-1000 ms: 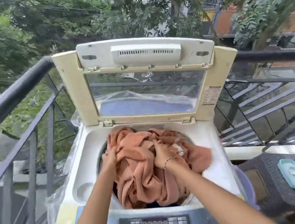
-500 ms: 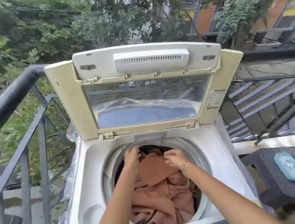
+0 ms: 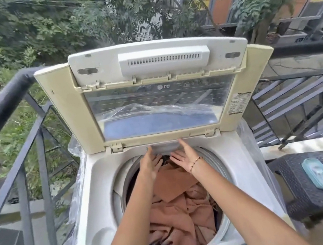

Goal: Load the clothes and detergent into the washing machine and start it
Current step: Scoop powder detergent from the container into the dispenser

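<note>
A white top-loading washing machine (image 3: 96, 194) stands in front of me with its lid (image 3: 156, 94) raised upright. Rust-orange clothes (image 3: 179, 209) lie crumpled inside the drum. My left hand (image 3: 151, 163) and my right hand (image 3: 184, 156) hover over the back of the drum opening, palms facing each other, fingers spread and empty. Their fingertips reach the machine's rear rim just below the lid hinge. A beaded bracelet sits on my right wrist.
A black metal railing (image 3: 7, 98) runs along the left and behind the machine. A dark woven stool (image 3: 311, 190) at the right carries a light blue flat container (image 3: 319, 172). Clear plastic wrap covers the machine's sides. Trees and buildings lie beyond.
The clothes went from bunched above the rim in both hands to lying down inside the drum. Both hands let go and lifted toward the back rim, fingers spread.
</note>
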### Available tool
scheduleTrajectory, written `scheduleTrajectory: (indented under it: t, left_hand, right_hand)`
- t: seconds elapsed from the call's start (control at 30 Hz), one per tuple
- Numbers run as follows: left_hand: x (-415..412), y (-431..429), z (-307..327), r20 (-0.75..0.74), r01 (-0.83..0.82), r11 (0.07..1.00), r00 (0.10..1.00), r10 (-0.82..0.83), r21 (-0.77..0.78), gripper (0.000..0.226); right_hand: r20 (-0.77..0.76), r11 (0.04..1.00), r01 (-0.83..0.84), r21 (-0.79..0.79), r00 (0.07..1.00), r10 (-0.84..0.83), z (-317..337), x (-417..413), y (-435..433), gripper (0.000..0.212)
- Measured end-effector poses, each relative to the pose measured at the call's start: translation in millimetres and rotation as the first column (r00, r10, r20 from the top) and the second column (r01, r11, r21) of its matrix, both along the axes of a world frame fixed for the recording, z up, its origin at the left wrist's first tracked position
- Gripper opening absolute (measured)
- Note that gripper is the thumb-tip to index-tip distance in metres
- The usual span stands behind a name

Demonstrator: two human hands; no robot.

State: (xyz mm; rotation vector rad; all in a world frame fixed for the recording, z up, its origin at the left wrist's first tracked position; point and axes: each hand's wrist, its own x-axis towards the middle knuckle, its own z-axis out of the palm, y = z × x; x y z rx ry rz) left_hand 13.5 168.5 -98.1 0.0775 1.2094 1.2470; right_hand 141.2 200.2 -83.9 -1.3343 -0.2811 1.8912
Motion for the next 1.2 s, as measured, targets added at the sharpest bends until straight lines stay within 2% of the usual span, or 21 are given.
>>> scheduleTrajectory:
  t: [0.13,0.27,0.33,0.5,0.77,0.9,1.07,1.2]
  left_hand:
    - [1.5,-7.4,-3.4,-0.009,0.031,0.999,0.999,-0.03,0.03,0.06]
    - [1.8,-14.0,-5.3,-0.006,0.028,1.0,1.0,-0.028,0.014,0.067]
    - [2.2,-18.6,-7.8,-0.037,0.016,1.0,0.999,-0.016,-0.012,0.069]
    - [6.4,-32.8,-14.0,-0.035,-0.018,0.999,0.999,0.017,-0.036,0.059]
    - [9.5,-49.3,-17.9,-0.07,-0.029,0.999,0.997,0.025,-0.044,0.052]
    - [10.4,-55.2,-14.8,-0.085,-0.012,0.999,0.996,0.008,-0.045,0.056]
    - [8.9,-60.2,-9.2,-0.085,0.024,0.999,0.996,-0.026,-0.029,0.055]
    - [13.2,-66.2,-4.0,-0.062,0.103,0.995,0.993,-0.104,-0.018,0.048]
  right_hand:
    - [-0.005,1.0,-0.001,0.028,1.0,0.001,-3.4,-0.7,-1.1,0.05]
    - [0.034,0.999,0.033,0.029,0.999,-0.034,-11.4,2.1,-5.8,0.024]
    - [0.057,0.999,0.03,0.031,0.998,-0.032,-14.4,4.7,-9.9,0.018]
    - [0.089,0.999,0.029,0.031,0.996,-0.032,-19.2,11.5,-21.8,0.011]
    - [0.102,1.0,0.024,0.02,0.994,-0.026,-23.7,14.6,-40.2,0.01]
    - [0.097,0.999,0.029,0.021,0.995,-0.031,-22.9,14.3,-46.4,0.01]
    - [0.092,0.999,0.005,0.032,0.996,-0.008,-19.2,17.4,-49.3,0.025]
    - [0.094,0.999,-0.01,0.03,0.996,0.007,-17.2,23.2,-53.4,0.026]
